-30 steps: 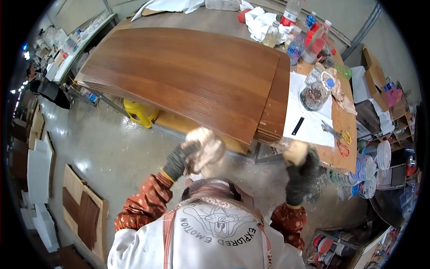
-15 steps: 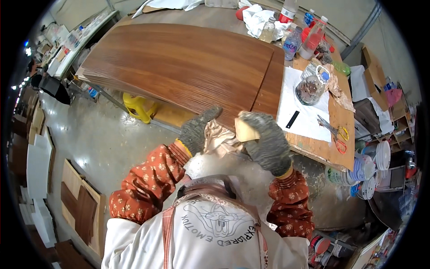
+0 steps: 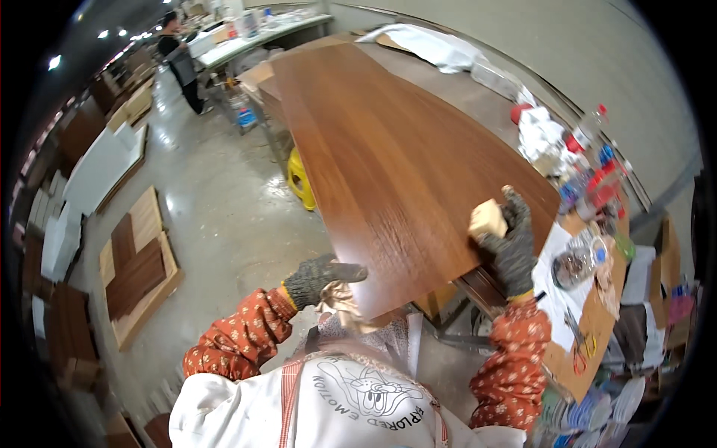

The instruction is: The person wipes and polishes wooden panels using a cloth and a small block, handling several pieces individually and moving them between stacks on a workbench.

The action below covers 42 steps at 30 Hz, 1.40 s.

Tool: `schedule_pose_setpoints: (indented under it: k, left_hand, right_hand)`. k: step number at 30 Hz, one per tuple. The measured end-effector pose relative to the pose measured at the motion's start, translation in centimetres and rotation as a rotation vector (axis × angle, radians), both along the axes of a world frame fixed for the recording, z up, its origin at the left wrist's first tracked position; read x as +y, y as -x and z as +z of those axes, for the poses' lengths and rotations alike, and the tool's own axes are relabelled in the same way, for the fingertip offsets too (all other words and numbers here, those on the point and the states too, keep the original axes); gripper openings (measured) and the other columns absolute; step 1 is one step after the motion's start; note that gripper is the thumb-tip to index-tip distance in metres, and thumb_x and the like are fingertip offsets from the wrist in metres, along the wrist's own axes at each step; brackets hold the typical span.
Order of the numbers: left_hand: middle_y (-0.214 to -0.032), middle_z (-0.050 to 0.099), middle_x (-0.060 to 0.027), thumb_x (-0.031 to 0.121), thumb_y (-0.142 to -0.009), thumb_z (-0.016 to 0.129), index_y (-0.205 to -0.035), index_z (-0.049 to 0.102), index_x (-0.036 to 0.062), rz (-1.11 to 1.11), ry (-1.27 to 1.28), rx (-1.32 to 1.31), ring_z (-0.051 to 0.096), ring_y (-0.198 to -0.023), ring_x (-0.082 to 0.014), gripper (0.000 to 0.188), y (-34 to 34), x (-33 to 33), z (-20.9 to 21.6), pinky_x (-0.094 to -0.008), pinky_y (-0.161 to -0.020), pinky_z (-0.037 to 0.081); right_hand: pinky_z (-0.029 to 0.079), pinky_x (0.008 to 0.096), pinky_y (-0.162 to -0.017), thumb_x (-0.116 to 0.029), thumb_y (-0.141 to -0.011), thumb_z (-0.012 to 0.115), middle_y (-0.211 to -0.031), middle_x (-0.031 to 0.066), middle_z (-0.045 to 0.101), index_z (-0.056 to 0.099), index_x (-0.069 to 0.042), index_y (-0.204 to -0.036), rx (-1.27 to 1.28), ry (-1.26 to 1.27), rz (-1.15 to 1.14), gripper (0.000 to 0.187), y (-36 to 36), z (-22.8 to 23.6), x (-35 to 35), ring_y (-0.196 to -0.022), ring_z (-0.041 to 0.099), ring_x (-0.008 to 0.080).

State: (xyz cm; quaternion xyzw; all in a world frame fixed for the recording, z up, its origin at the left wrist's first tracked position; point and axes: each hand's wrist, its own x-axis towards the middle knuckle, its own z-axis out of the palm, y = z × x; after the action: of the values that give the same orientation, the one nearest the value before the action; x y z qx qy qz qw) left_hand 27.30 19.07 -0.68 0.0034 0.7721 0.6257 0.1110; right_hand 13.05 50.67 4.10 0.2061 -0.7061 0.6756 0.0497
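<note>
A long brown wood-grain panel (image 3: 407,175) lies across the workbench, its near end jutting toward my body. My left hand (image 3: 317,281), in a dark grey knitted glove, is closed at the panel's near left corner, its thumb over the top face. From under those fingers hangs a crumpled beige cloth (image 3: 340,305). My right hand (image 3: 515,246), gloved alike, holds a pale yellow block (image 3: 488,219), perhaps a sponge, over the panel's right side. One fingertip is bare and stretched out; whether the block touches the surface I cannot tell.
To the right are a large clear jar (image 3: 573,267), scissors (image 3: 580,337), several bottles (image 3: 586,131) and white rags (image 3: 539,134). A yellow stool (image 3: 299,179) stands under the panel's left edge. Boards (image 3: 138,261) lie on the floor at left; a person (image 3: 181,66) stands farther back.
The top panel has turned, its near end now toward me and off the lower one. My right hand has moved right with the block. My view has swung leftward.
</note>
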Motion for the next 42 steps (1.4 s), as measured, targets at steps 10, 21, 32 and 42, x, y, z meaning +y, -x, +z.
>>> schedule_pose_setpoints:
  k: [10,21,32,42]
  left_hand:
    - [-0.067,0.065,-0.0018,0.034,-0.082,0.069,-0.093,0.07,0.0051,0.333,-0.064,-0.347,0.062,-0.059,-0.0126,0.031,-1.8,-14.5,0.3,-0.0264,-0.06,0.052]
    - [-0.123,0.062,-0.0062,0.017,-0.089,0.054,-0.122,0.061,0.0149,0.066,0.623,0.682,0.058,-0.112,-0.0241,0.034,8.0,-27.1,-5.3,-0.0329,-0.096,0.045]
    - [-0.094,0.069,-0.0119,0.026,-0.085,0.067,-0.11,0.062,0.0013,0.169,-0.657,-0.189,0.068,-0.076,-0.0172,0.035,8.2,-23.3,1.0,-0.0292,-0.066,0.057]
    - [-0.067,0.061,-0.0003,0.026,-0.088,0.064,-0.106,0.064,0.0079,0.286,-0.264,0.052,0.052,-0.045,-0.0097,0.025,8.4,-25.9,-3.6,-0.025,-0.035,0.04]
  right_hand:
    - [0.05,0.0318,-0.086,-0.004,-0.064,0.075,-0.128,0.0063,0.05,0.04,-0.003,-0.135,-0.008,0.298,0.123,0.079,3.9,-3.4,-9.3,-0.106,0.054,0.019]
    - [0.047,0.0425,-0.087,-0.016,-0.073,0.067,-0.104,0.0111,0.061,0.056,-0.007,-0.116,0.704,-0.425,0.115,0.045,-10.3,0.1,-32.2,-0.095,0.059,0.029]
    - [0.042,0.0425,-0.09,-0.02,-0.078,0.063,-0.108,0.0098,0.061,0.059,-0.009,-0.116,0.563,-0.736,-0.468,0.04,-12.3,-0.6,-28.1,-0.099,0.057,0.0294]
    - [0.048,0.0397,-0.08,-0.015,-0.081,0.058,-0.105,0.0106,0.062,0.061,-0.011,-0.11,0.61,-0.845,-0.265,0.03,-9.6,-0.6,-30.0,-0.094,0.06,0.0276]
